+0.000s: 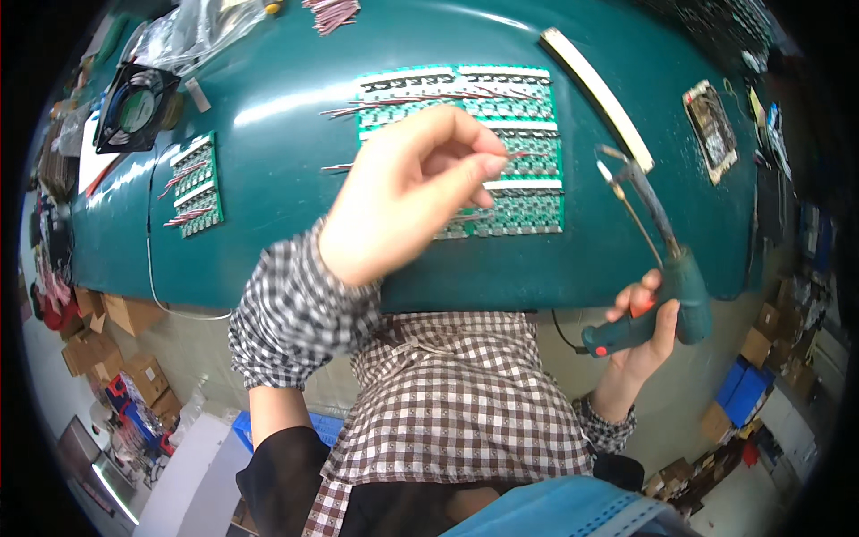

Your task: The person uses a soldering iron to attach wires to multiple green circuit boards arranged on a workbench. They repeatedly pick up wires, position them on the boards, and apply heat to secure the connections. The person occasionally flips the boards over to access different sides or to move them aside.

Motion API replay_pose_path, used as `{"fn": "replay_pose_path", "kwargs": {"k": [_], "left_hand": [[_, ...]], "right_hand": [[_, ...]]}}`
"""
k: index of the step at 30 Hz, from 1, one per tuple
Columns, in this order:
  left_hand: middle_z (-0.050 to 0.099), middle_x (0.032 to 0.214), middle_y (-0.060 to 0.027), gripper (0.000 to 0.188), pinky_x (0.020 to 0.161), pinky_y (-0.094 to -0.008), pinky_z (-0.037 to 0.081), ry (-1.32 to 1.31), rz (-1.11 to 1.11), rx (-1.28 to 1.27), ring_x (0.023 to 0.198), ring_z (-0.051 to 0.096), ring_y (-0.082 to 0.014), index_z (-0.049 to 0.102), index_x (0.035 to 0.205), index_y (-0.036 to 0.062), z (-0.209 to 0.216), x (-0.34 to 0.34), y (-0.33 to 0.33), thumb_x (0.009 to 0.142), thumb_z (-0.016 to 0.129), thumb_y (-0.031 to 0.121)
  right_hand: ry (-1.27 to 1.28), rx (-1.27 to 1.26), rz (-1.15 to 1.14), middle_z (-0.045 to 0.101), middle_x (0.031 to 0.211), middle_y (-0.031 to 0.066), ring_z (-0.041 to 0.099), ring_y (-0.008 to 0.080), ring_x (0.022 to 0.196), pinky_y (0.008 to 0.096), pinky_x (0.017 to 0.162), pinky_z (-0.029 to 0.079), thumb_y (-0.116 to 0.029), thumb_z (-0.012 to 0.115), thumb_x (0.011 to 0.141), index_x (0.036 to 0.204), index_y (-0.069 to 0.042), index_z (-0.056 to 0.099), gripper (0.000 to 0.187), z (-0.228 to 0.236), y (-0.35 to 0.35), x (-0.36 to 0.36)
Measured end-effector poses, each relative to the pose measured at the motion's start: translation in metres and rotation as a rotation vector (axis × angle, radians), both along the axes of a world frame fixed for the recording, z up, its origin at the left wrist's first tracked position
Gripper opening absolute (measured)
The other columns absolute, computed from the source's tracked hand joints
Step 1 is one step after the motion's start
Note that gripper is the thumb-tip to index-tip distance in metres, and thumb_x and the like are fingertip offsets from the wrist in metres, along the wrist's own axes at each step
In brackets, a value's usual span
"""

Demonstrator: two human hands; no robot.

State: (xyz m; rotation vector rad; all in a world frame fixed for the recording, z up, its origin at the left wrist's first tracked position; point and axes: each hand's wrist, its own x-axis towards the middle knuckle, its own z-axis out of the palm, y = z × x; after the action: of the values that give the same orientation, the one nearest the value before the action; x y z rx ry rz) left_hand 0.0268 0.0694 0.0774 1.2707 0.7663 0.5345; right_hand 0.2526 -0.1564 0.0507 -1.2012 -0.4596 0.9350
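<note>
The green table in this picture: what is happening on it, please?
The person's left hand is over the block of green circuit boards on the green table, thumb and index finger appearing to pinch a thin red wire. The right hand holds a green soldering gun, its tip raised to the right of the boards, apart from them. More wires lie across the boards, and a smaller board group lies to the left.
</note>
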Motion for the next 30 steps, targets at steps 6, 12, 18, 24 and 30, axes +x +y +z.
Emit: {"fn": "replay_pose_path", "kwargs": {"k": [6, 12, 18, 24, 30], "left_hand": [[0.068, 0.091, -0.0132, 0.025, 0.071, -0.0301, 0.055, -0.045, 0.212, 0.862, 0.08, 0.069, -0.0239, 0.066, 0.096, -0.0021, -0.018, 0.036, -0.066, 0.074, 0.071, -0.014], [0.068, 0.091, -0.0127, 0.031, 0.068, -0.0305, 0.057, -0.016, 0.256, 0.897, 0.08, 0.07, -0.0245, 0.071, 0.096, -0.0003, -0.038, 0.045, -0.093, 0.069, 0.074, -0.014], [0.068, 0.091, -0.0119, 0.035, 0.067, -0.0302, 0.057, -0.006, 0.199, 1.017, 0.079, 0.07, -0.0238, 0.074, 0.1, 0.0007, -0.044, 0.043, -0.095, 0.067, 0.074, -0.011], [0.067, 0.09, -0.0111, 0.021, 0.066, -0.0279, 0.056, 0.0, 0.199, 0.817, 0.077, 0.068, -0.022, 0.071, 0.093, -0.0015, -0.042, 0.046, -0.098, 0.073, 0.074, -0.01], [0.066, 0.093, -0.0079, 0.011, 0.069, -0.0269, 0.055, 0.03, 0.06, 0.345, 0.079, 0.065, -0.0121, 0.066, 0.097, -0.0022, -0.032, 0.04, -0.082, 0.086, 0.071, -0.002]], "right_hand": [[0.033, 0.015, -0.004, 0.066, 0.105, 0.0158, 0.072, 0.0311, 0.09, 0.0395, 0.076, 0.064, -0.009, 0.067, 0.091, 0.127, 0.011, 0.053, 0.043, 0.008, 0.044, -0.026], [-0.214, -0.05, -0.029, 0.066, 0.105, 0.0136, 0.069, 0.0217, 0.088, 0.0332, 0.077, 0.061, 0.012, 0.074, 0.077, 0.123, 0.005, 0.059, 0.049, 0.006, 0.068, -0.041], [-0.278, -0.075, -0.033, 0.065, 0.102, 0.0114, 0.068, 0.0194, 0.088, 0.0309, 0.078, 0.058, 0.011, 0.074, 0.077, 0.12, 0.005, 0.06, 0.046, 0.0, 0.063, -0.042], [-0.328, -0.137, -0.015, 0.062, 0.102, 0.0102, 0.067, 0.0207, 0.09, 0.0327, 0.082, 0.056, 0.011, 0.07, 0.078, 0.122, 0.004, 0.058, 0.046, 0.004, 0.058, -0.044], [-0.428, -0.077, 0.007, 0.066, 0.104, 0.0096, 0.067, 0.0152, 0.085, 0.0273, 0.074, 0.056, 0.007, 0.072, 0.084, 0.123, 0.002, 0.058, 0.042, -0.004, 0.056, -0.046]]}}
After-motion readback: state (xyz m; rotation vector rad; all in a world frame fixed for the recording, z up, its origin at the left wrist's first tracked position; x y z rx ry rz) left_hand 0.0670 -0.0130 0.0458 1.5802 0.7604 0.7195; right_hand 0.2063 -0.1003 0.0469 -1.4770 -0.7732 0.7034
